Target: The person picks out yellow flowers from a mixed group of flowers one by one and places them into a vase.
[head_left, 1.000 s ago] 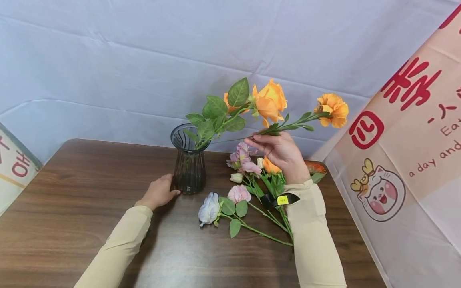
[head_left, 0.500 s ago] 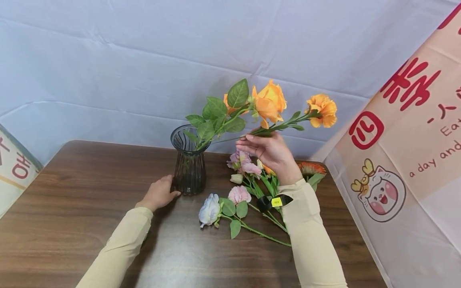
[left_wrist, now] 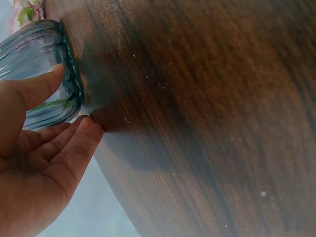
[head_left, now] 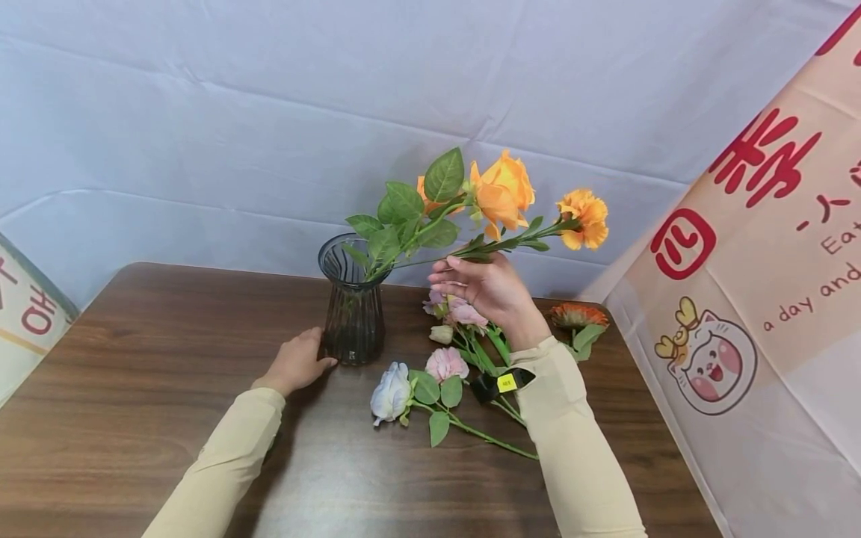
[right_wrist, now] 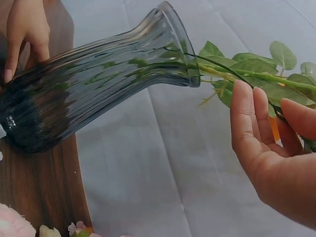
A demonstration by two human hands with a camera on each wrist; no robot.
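A dark ribbed glass vase (head_left: 353,325) stands upright on the table; my left hand (head_left: 294,364) holds its base, thumb on one side and fingers on the other in the left wrist view. Leafy stems with orange roses (head_left: 503,193) lean out of the vase to the right. Beneath them, my right hand (head_left: 494,295) pinches the stem of an orange carnation (head_left: 584,219), its bloom pointing right. In the right wrist view the thin dark stem (right_wrist: 222,65) runs through the mouth into the glass vase (right_wrist: 98,89).
On the brown wooden table (head_left: 168,418), right of the vase, lie a pale blue rose (head_left: 392,394), a pink flower (head_left: 447,364), purple flowers (head_left: 466,311) and a rust-orange flower (head_left: 578,315). A pale cloth (head_left: 269,119) hangs behind the table, and a printed cloth (head_left: 760,299) hangs at right.
My right hand has moved left and slightly down toward the vase, bringing the carnation along. The left hand, the vase and the roses have hardly moved.
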